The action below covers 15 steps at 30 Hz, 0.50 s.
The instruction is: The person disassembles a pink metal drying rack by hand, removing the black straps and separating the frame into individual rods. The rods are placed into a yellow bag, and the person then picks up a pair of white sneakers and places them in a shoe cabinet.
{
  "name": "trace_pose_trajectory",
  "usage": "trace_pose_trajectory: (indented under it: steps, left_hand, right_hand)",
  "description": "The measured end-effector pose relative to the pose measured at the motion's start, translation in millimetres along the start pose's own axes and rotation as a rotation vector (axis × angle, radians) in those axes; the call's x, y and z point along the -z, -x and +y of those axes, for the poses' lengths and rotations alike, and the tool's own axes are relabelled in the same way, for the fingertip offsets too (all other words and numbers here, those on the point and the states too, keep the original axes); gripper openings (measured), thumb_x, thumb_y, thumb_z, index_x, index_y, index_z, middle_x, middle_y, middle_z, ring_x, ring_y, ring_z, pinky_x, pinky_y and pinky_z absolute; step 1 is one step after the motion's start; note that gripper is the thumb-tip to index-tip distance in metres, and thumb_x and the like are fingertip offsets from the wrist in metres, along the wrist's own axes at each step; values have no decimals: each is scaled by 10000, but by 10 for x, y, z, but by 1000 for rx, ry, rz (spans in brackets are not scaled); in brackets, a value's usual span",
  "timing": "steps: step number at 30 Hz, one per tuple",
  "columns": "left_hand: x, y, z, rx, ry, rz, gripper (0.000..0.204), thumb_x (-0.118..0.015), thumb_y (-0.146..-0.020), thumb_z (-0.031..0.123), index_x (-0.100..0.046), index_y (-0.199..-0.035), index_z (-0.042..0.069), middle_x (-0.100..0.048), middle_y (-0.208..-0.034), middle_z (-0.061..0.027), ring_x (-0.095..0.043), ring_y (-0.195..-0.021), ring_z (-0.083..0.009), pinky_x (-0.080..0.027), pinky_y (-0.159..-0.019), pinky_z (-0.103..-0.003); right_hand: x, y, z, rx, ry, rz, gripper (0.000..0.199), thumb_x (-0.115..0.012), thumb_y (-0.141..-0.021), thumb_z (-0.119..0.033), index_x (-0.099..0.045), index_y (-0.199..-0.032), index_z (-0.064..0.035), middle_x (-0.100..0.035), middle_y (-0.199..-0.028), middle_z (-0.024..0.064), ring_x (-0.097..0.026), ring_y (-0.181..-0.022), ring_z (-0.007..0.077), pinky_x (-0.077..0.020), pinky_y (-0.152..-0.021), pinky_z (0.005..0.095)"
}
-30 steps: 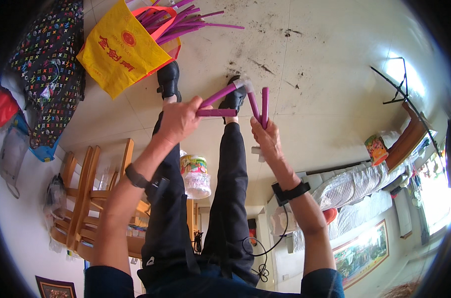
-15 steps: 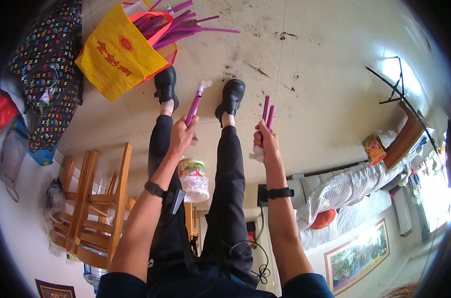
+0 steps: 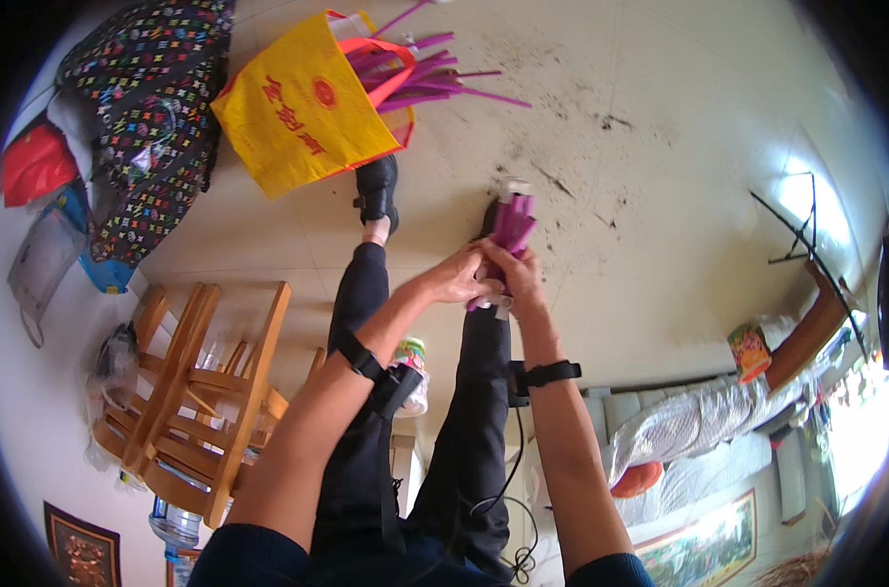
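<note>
A bundle of purple sticks stands just above the middle of the frame, gripped at its lower end by both hands. The left hand and the right hand touch each other, fingers curled tight around the sticks. Below them lie the person's black-trousered legs. The floor is pale tile, scuffed with dark marks. At upper left a yellow bag holds more purple sticks; wooden chairs are stacked at lower left.

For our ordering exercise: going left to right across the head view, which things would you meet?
Red bag → wooden chairs → yellow bag → left hand → purple tubes → patterned can
</note>
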State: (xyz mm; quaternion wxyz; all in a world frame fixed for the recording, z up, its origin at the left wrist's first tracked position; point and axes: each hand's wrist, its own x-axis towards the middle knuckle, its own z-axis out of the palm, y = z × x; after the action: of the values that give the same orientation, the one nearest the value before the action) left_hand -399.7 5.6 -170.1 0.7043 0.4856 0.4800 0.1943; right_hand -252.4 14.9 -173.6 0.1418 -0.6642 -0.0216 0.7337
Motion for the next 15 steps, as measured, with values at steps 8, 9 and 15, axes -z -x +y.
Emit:
trace_pose_trajectory:
  steps: [8,9,15]
  left_hand:
    - [2252,-1177,-245,76,-1547,348,341,-528,-838,72,-539,-1160,-38,-641,-1041,-179,-589,-1020,-305,-296,-1089,-427]
    - [2308,-1202,-271,327,-1579,51,320,-541,-831,84,-565,-1130,-29,-671,-967,-151,-614,-967,-306,-280,-1101,-429]
    - [2427,-550,392,14,-67,536,283,-617,-784,43,-612,-1067,27,-615,-745,-43,-572,-649,-111,-463,-669,-311]
  right_hand:
    - [277,-274,-1124,285,302,111,310,-734,-773,-120,-500,-962,-45,-543,-725,-1,-516,-594,80,-432,-514,230]
    - [259,-332,-1275,334,362,131,316,-732,-768,-113,-494,-965,-44,-549,-730,2,-518,-597,83,-435,-515,236]
    - [-270,-259,-1990,391,907,204,392,-683,-774,-102,-439,-1078,-63,-610,-806,91,-621,-680,226,-490,-584,366]
